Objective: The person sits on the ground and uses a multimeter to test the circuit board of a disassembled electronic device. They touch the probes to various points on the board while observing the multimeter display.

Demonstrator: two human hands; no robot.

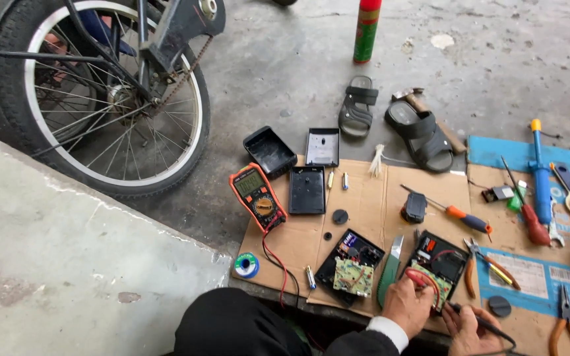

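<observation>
Your right hand (464,329) was cut off by the bottom edge; your left hand (406,304) hid the near part of the open device (444,260).

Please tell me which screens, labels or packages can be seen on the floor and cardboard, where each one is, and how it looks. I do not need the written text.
Multimeter: left on the cardboard, orange and black, greenish rectangular screen on top, round dial below.
Spray can: upright on the concrete at the top, red with a green label band.
White printed label: flat on blue cardboard at the right, rectangular.
Smaller white label: just right of it.
</observation>
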